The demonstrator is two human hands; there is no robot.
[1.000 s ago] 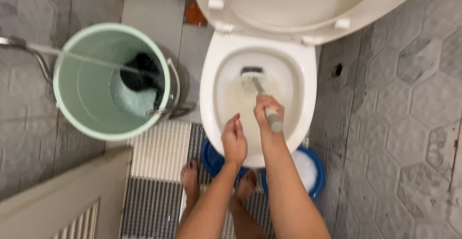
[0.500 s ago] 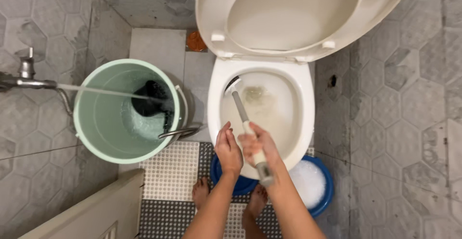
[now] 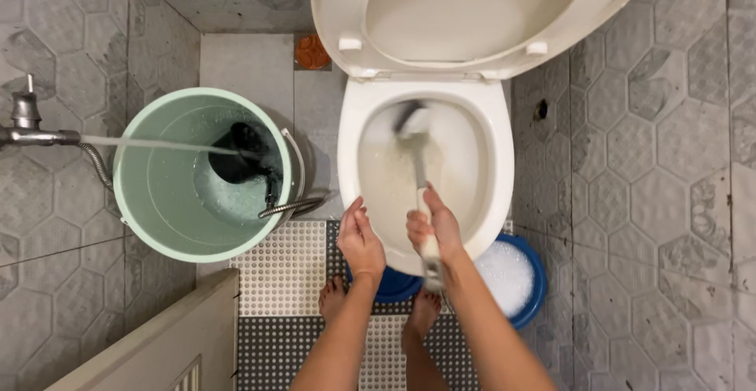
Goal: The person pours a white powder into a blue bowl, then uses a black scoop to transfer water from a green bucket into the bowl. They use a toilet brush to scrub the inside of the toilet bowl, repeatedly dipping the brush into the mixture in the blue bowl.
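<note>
A white toilet bowl (image 3: 351, 135) stands ahead with its seat and lid (image 3: 472, 13) raised. My right hand (image 3: 435, 232) grips the pale handle of a toilet brush (image 3: 416, 155) over the bowl's front rim. The blurred brush head rests against the upper inside of the bowl. My left hand (image 3: 360, 239) hovers beside the front left rim with fingers together and flat, holding nothing.
A mint-green bucket (image 3: 142, 202) at left takes a thin stream of water from a wall tap (image 3: 27, 127); a dark scoop (image 3: 236, 153) floats in it. A blue basin (image 3: 516, 277) of suds sits under the bowl's front. Perforated floor mat (image 3: 279, 269) and my bare feet are below.
The brush head swept from the bowl's upper left toward the upper middle. My right hand shifted slightly up and right with the handle. The view moved a little.
</note>
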